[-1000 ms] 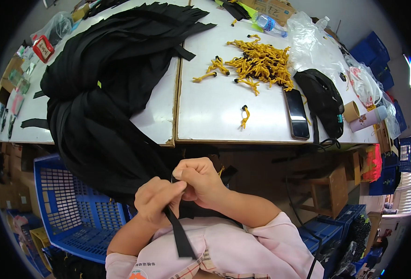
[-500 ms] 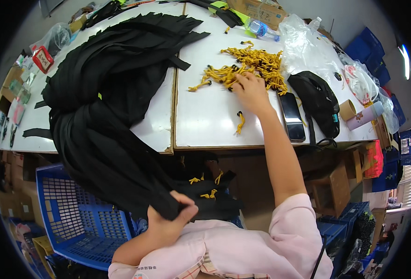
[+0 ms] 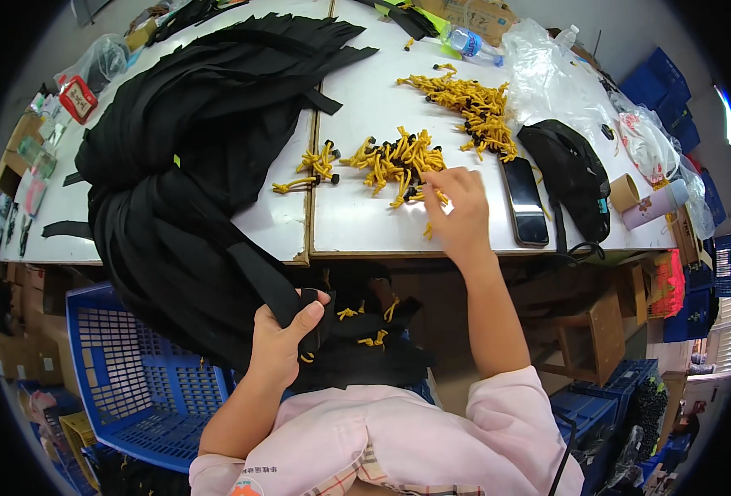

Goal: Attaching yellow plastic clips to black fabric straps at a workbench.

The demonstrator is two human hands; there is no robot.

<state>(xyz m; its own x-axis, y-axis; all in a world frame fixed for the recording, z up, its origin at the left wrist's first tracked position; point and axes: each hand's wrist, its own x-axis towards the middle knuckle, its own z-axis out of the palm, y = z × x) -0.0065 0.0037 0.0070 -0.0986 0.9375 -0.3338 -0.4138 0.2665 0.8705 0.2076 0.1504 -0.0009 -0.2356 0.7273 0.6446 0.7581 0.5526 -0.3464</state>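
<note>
Since 0.5 s ago the knotted yellow cords have split into 2 clusters on the white table (image 3: 361,221): a nearer heap (image 3: 403,161) drawn toward its front edge, and a farther heap (image 3: 477,107). The right hand (image 3: 462,213) curls beside the nearer heap; I can't tell whether it pinches a cord. The left hand (image 3: 285,331) stays closed around a black strap (image 3: 258,269). Print marks the clear bottle (image 3: 473,45) and pink shirt (image 3: 316,422).

A heap of yellow cord pulls (image 3: 398,161) has split from the larger pile (image 3: 481,107) toward eight o'clock; loose pulls (image 3: 295,184) now reach the worktop (image 3: 365,236) seam. The right hand (image 3: 463,217) has shifted toward six, the left hand (image 3: 284,331) toward twelve.
</note>
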